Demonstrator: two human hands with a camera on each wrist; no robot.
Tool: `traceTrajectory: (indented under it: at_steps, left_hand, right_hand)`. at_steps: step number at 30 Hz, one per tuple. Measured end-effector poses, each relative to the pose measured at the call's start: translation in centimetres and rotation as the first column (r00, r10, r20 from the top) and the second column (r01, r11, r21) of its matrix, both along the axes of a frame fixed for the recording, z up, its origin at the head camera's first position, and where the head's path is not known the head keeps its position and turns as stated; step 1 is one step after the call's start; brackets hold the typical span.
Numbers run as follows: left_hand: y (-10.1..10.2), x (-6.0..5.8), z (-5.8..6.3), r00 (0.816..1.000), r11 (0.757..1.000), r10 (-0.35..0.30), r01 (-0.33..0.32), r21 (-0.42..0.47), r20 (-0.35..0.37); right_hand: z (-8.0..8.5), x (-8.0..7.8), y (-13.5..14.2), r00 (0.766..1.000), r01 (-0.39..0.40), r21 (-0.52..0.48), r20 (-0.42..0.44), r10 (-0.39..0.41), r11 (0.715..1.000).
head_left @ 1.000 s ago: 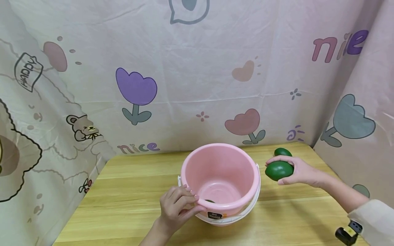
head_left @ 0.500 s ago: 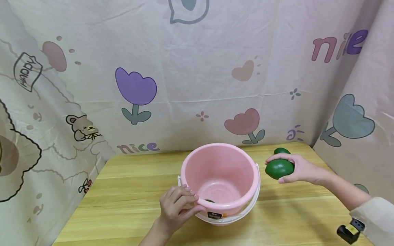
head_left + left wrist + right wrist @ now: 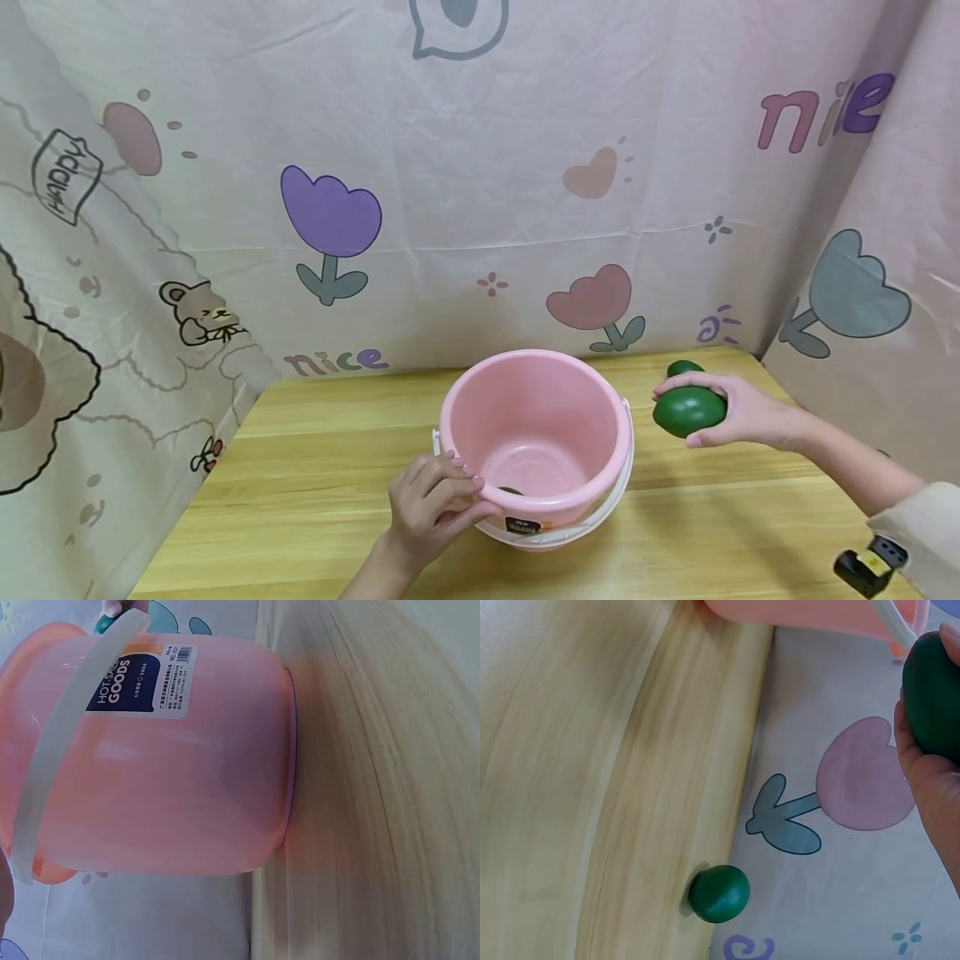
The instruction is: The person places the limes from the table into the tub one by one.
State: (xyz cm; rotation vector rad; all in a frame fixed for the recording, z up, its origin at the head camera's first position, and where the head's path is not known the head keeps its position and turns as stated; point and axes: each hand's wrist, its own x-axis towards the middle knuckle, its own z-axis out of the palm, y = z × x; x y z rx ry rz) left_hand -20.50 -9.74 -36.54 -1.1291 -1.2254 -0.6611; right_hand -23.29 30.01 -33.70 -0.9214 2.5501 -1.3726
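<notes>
A pink bucket (image 3: 536, 417) with a white handle stands upright on the wooden table. My left hand (image 3: 431, 504) pinches its near-left rim, thumb outside and fingers over the edge. To the right of the bucket, my right hand (image 3: 750, 412) grips a smooth, dark green avocado (image 3: 688, 411) above the table. A second green avocado (image 3: 720, 893) lies on the table behind that hand, partly hidden in the head view. Just inside the bucket's near wall shows a dark green sliver (image 3: 512, 491), the rest hidden by the rim.
A pale printed curtain (image 3: 450, 208) hangs behind the table (image 3: 322, 467) and along both sides. The bucket's handle (image 3: 592, 525) hangs down round its front. A small black device (image 3: 870, 567) sits at the right sleeve.
My right hand, holding the avocado, has shifted slightly to the right, away from the bucket, covering a bit more of the avocado behind. The left hand and the bucket stay put.
</notes>
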Motion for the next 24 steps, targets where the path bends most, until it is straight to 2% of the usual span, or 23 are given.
traceTrajectory:
  at_steps: [10, 15, 24]
  left_hand:
    - [0.1, 0.0, 0.1, 1.0, 1.0, -0.009, 0.009, 0.002, 0.002]
    - [0.1, 0.0, 0.1, 1.0, 1.0, -0.013, 0.013, 0.008, -0.002]
    - [0.1, 0.1, 0.1, 1.0, 1.0, -0.019, 0.019, 0.008, -0.002]
  right_hand:
    - [1.3, 0.1, -0.1, 0.998, -0.036, 0.003, -0.058, 0.036, 0.999]
    - [2.0, 0.1, -0.3, 0.997, -0.028, 0.029, -0.077, 0.03, 0.999]
    - [2.9, 0.3, -0.5, 0.997, -0.055, 0.019, -0.056, 0.056, 0.998]
